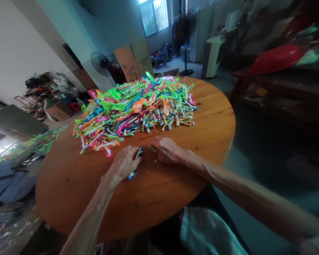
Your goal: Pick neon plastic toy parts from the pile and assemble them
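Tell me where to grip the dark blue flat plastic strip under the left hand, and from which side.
The dark blue plastic strip lies flat on the round wooden table, running from near the person toward the heap of bright plastic pieces. The left hand covers its middle. Probably best: pinch the near tip that pokes out below the hand, coming from the person's side, fingers on its two long edges.

Both arms reach forward — left hand fingers curled closed, right hand palm-down, fingers bent.
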Demonstrator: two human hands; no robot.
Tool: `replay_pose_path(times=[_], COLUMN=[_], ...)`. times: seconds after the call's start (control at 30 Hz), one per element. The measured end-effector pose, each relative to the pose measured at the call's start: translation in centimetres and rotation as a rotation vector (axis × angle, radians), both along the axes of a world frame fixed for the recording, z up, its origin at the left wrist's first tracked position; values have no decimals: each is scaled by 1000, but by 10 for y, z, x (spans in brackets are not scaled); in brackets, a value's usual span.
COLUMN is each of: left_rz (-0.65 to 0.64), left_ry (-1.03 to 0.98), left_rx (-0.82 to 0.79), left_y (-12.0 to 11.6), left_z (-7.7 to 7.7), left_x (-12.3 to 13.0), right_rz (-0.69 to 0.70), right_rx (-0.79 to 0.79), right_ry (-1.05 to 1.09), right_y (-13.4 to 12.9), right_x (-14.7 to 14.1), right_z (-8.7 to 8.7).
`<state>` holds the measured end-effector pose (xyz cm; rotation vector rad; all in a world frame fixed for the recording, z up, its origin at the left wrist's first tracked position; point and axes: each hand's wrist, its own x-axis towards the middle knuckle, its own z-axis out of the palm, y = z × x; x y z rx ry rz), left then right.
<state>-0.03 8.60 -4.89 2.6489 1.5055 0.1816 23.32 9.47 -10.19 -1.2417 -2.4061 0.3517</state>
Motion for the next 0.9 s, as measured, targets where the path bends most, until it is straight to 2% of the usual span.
replay_pose_path(times=[0.07,0.17,0.27,0.37,0.57,0.73,0.9], left_rz=[-45,-87,-135,-179,-237,-227,-214], left_ry=[117,262,289,238,8,-173,-218], left_rx=[-3,18,111,185,143,110,79], left_y=[10,18,18,13,5,4,5], left_z=[4,6,1,-5,-13,-23,-29], left_x=[9,13,9,5,3,1,1], right_rz=[54,62,80,110,181,219,233], right_rx=[-54,-125,-157,-185,-252,-343,-366], right_ry=[115,257,324,381,443,432,416], right_y=[0,2,4,4,4,2,-1], right_x=[1,4,7,8,9,10,11], right_z=[9,17,19,20,21,26,33])
